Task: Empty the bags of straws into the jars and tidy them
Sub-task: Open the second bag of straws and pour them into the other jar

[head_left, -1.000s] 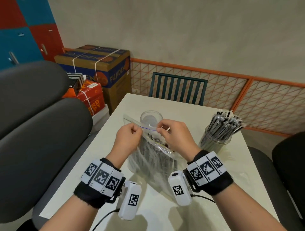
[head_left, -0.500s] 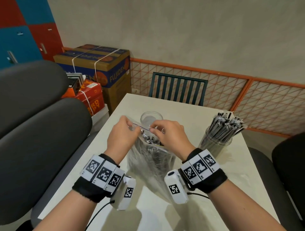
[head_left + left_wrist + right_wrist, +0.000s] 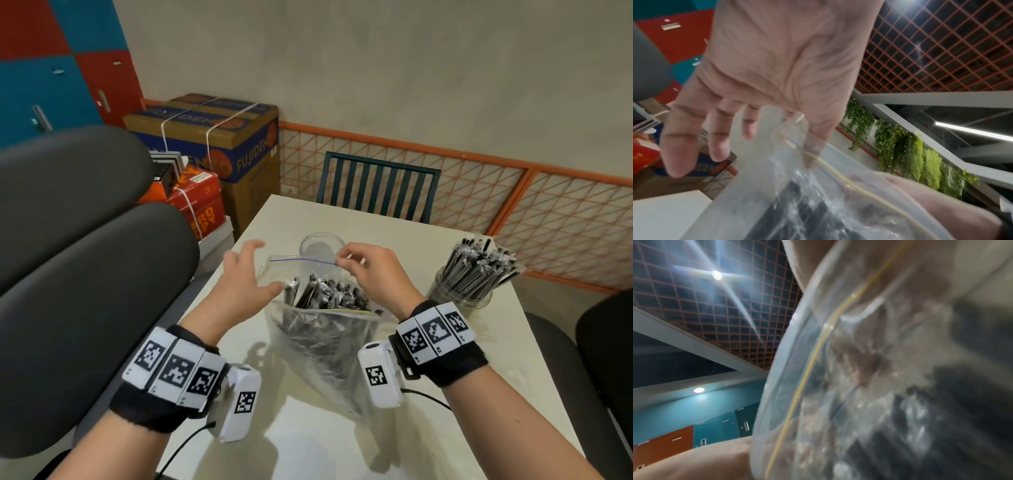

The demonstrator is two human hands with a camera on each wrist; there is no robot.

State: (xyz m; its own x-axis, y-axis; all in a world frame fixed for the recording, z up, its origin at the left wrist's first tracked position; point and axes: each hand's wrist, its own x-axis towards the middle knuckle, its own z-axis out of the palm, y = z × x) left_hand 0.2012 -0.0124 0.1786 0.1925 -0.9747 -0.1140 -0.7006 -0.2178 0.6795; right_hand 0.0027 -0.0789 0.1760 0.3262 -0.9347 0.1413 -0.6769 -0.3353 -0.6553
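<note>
A clear zip bag [image 3: 322,346] full of black wrapped straws [image 3: 329,291] stands on the white table [image 3: 376,226] with its mouth wide open. My right hand [image 3: 359,270] pinches the far lip at the blue zip line. My left hand [image 3: 246,274] hovers at the bag's left side, fingers spread and holding nothing, its thumb by the near lip. In the left wrist view the left hand [image 3: 777,73] shows an open palm above the bag [image 3: 818,194]. The bag [image 3: 859,386] fills the blurred right wrist view. An empty clear jar [image 3: 320,245] stands just behind the bag.
A second clear jar [image 3: 462,294] packed with upright black straws [image 3: 479,263] stands at the table's right edge. Grey padded chairs [image 3: 85,274] line the left side, a slatted green chair [image 3: 376,188] the far end. Cardboard boxes [image 3: 222,137] are stacked by the wall.
The bag's zip has been pulled apart and the mouth now gapes. My left hand has let go of the lip and spread its fingers. My right hand still holds the far lip.
</note>
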